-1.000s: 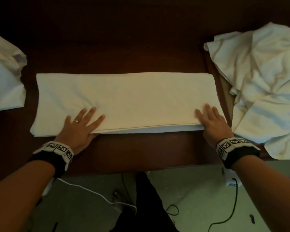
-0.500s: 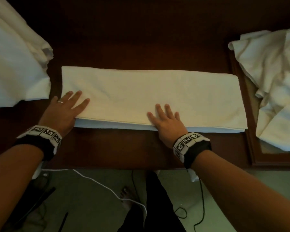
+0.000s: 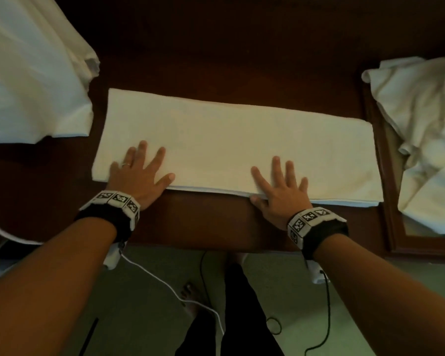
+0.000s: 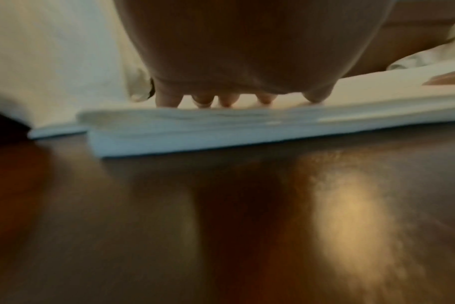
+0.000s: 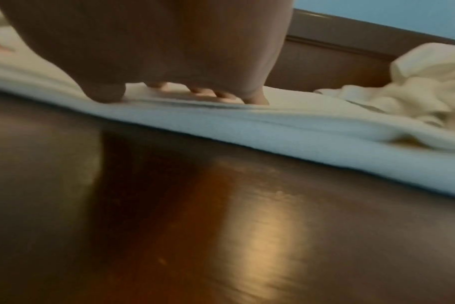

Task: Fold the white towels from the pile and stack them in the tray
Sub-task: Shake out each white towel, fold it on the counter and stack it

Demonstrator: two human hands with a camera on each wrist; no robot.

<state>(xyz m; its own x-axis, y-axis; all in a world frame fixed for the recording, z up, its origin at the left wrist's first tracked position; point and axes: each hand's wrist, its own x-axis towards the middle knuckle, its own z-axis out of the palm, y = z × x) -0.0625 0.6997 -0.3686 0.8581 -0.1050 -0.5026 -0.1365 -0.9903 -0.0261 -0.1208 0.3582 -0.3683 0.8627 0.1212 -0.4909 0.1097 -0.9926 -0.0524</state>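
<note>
A white towel (image 3: 242, 140), folded into a long strip, lies across the dark wooden table (image 3: 203, 224). My left hand (image 3: 141, 170) presses flat on the strip's near left part, fingers spread. My right hand (image 3: 280, 181) lies flat on the near edge right of the middle, its thumb at the fold's edge. The left wrist view shows the left hand (image 4: 221, 102) with fingertips resting on the layered towel (image 4: 247, 127). In the right wrist view the right hand (image 5: 195, 94) presses the towel (image 5: 273, 127) the same way. Crumpled white towels (image 3: 421, 129) lie heaped over a wooden tray (image 3: 388, 201) at the right.
More white cloth (image 3: 31, 73) covers the table's far left corner, close to the strip's left end. The table's near edge runs just behind my wrists. Below it are the floor, cables (image 3: 324, 317) and a foot (image 3: 190, 294).
My right hand has slid from the towel's right end toward its middle. The left hand stayed near the left end, shifting slightly. The head view has swung left.
</note>
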